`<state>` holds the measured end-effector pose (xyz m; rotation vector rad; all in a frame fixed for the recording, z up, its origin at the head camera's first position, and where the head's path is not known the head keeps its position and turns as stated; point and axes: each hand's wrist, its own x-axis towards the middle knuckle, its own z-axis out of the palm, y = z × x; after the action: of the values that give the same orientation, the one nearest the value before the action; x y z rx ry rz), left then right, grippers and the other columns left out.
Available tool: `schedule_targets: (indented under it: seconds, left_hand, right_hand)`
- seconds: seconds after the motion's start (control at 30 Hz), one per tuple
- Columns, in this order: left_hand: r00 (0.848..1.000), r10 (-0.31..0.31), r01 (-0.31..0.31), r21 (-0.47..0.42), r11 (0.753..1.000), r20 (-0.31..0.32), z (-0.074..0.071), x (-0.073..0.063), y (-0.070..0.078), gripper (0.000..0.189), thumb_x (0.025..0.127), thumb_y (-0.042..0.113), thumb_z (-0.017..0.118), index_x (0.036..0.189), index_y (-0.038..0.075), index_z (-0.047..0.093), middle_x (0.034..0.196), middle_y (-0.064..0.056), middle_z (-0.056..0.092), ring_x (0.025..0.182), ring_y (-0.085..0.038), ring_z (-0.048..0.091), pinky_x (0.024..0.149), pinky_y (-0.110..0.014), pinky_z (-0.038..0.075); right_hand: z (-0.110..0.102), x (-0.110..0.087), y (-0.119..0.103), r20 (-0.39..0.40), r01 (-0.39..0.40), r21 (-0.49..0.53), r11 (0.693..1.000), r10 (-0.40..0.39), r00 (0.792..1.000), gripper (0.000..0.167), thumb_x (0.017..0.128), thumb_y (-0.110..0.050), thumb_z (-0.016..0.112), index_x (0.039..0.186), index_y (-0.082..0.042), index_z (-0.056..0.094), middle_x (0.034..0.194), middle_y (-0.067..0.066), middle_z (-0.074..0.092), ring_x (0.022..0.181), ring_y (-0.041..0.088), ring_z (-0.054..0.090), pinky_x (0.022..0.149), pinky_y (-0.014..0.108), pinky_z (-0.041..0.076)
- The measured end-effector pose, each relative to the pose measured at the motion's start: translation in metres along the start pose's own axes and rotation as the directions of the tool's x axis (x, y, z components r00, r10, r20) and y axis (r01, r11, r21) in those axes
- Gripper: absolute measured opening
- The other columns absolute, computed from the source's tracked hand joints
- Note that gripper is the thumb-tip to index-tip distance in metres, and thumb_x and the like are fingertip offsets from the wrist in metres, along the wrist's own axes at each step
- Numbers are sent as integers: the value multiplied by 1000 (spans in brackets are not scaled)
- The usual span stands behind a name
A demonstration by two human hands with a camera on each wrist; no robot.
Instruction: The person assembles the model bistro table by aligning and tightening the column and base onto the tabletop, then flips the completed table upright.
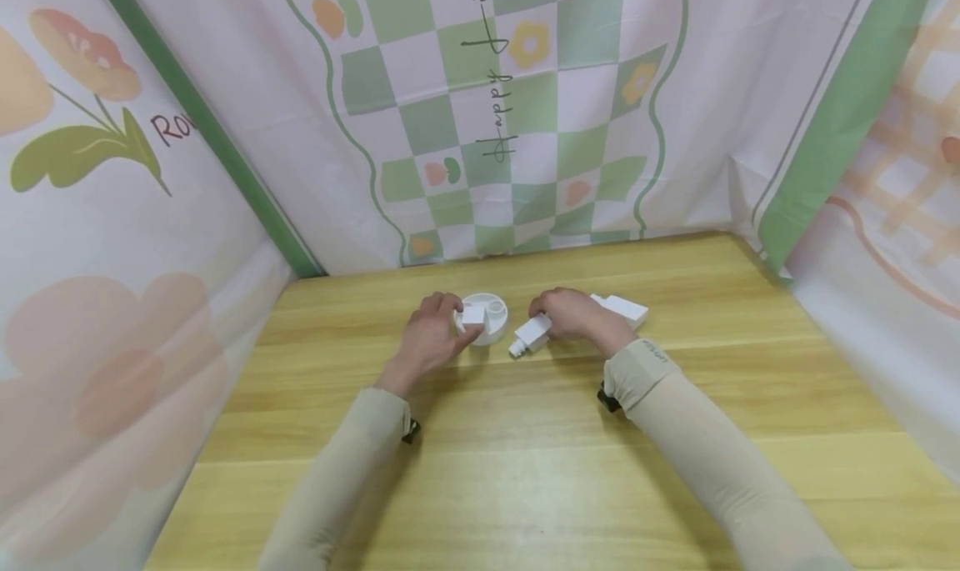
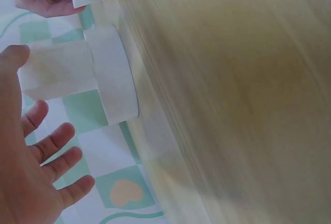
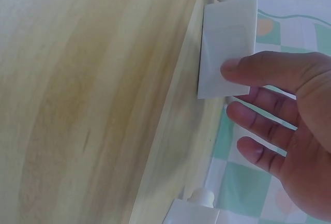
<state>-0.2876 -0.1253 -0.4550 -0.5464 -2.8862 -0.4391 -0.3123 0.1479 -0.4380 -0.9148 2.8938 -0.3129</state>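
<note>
A white rectangular block [image 1: 473,315] stands on a round white base [image 1: 491,336] with a raised rim. My left hand [image 1: 431,333] is at its upper end, thumb and forefinger on opposite sides; the other fingers spread apart in the left wrist view. To the right, my right hand [image 1: 573,311] pinches a white rectangular piece with a ridged neck [image 3: 227,48], thumb on its flat face and forefinger behind. Its neck points toward the near left, low over the wooden table [image 1: 480,471].
Just beyond my right hand lies a similar white piece [image 1: 626,308], its rounded end showing in the right wrist view. A small ring [image 1: 496,306] shows inside the round base. Printed cloth [image 1: 517,179] hangs behind the table and along both sides.
</note>
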Motion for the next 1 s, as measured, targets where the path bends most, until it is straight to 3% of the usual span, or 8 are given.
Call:
schedule_targets:
  seconds: [0.2,0.5,0.77,1.0]
  left_hand:
    - [1000,-16,16,19,1000,11,-2,1,3,63,91,69,52,119,12,53,121,-7,58,109,-25,56,93,-40,54]
    - [1000,-5,4,-25,1000,-30,-1,-2,-4,57,95,58,51,130,13,52,130,-11,57,123,-31,54,99,-46,52]
    - [997,28,-30,-28,999,-70,1,-3,-8,56,96,57,52,127,10,53,127,-13,59,120,-32,56,95,-46,54]
    - [997,10,-13,-38,999,-77,-1,-4,-8,53,96,53,55,130,12,54,130,-13,59,124,-32,55,100,-47,52]
  right_hand:
    - [-2,-2,-1,-11,15,11,1000,-15,1000,33,79,-3,75,111,-10,72,113,11,72,105,31,67,96,49,54]
    - [-11,-4,3,-42,9,54,998,-7,999,34,78,-10,79,111,-12,72,113,9,71,103,29,66,93,48,54]
    - [-13,-7,7,-46,15,88,996,-11,999,32,79,-17,81,110,-11,72,108,8,70,98,26,65,90,46,54]
    - [-16,-8,12,-70,34,101,994,-27,997,31,78,-20,82,106,-11,72,102,7,69,94,24,64,89,46,53]
